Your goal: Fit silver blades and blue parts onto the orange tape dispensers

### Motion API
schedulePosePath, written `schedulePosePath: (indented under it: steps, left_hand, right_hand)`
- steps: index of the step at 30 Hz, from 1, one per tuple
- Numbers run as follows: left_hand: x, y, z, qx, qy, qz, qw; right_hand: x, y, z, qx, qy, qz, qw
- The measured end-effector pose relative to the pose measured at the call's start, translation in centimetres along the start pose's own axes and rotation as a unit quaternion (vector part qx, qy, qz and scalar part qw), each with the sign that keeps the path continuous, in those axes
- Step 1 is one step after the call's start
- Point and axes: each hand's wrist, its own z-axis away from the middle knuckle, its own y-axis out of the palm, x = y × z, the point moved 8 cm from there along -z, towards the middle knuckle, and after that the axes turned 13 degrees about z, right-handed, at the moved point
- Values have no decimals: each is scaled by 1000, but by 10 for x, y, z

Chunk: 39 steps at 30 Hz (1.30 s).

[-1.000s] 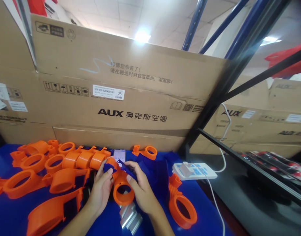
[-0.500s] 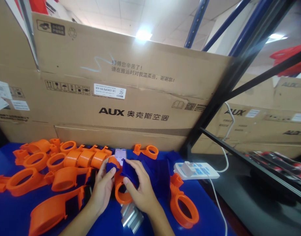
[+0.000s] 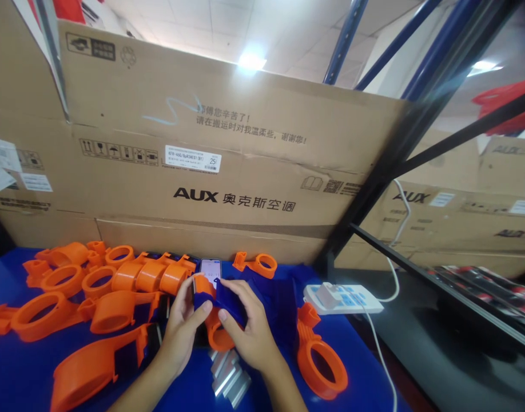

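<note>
- Showing the lower centre of the frame: both hands meet over an orange ring part (image 3: 219,337), held just above the blue table cover (image 3: 14,377).
- Orientation: the ring end of the orange ring part lies toward the bottom of the frame and its tab end toward the top, near the phone (image 3: 211,268); the long axis runs roughly bottom to top. The ring opening is mostly hidden by the fingers.
- A dark blue strap piece (image 3: 228,300) lies across the upper end of the orange ring part, running from centre toward the right.
- Left hand (image 3: 183,332): fingers curled, thumb pressed on the left end of the dark blue strap piece and the orange tab beneath it; a closed pinch.
- Right hand (image 3: 249,332): fingers bent over the dark blue strap piece, thumb tip close to the left thumb; gripping, not spread.
- Counts: one phone, one white power strip (image 3: 343,298) at centre right with one plug in it, one stack of grey metal plates (image 3: 230,377) below the hands.
- Loose orange parts (image 3: 74,286) fill the lower left; roughly a dozen, exact number not countable because they overlap. Two more lie apart: one (image 3: 256,264) beyond the hands, one (image 3: 320,363) at lower right.
- Cardboard boxes (image 3: 228,171) stand behind the table.
</note>
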Motion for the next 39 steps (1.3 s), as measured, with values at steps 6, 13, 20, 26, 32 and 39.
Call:
schedulePosePath:
  steps: [6, 13, 20, 26, 32, 39]
  left_hand:
    - [-3, 5, 1, 17, -1, 4, 1000]
    - [-6, 5, 2, 28, 18, -8, 999]
    - [-13, 8, 4, 79, 32, 2, 996]
    - [-22, 19, 2, 81, 58, -27, 995]
    - [-28, 15, -4, 31, 88, -62, 994]
    - [-29, 14, -2, 11, 72, -22, 997]
  right_hand:
    - [-1, 0, -1, -3, 1, 4, 1000]
    - [-1, 0, 0, 7, -1, -18, 1000]
    - [-8, 0, 5, -9, 8, 38, 999]
    - [6, 4, 5, -8, -68, 138, 988]
    - [14, 7, 10, -46, -117, 196, 973]
    - [16, 10, 11, -57, -130, 201, 969]
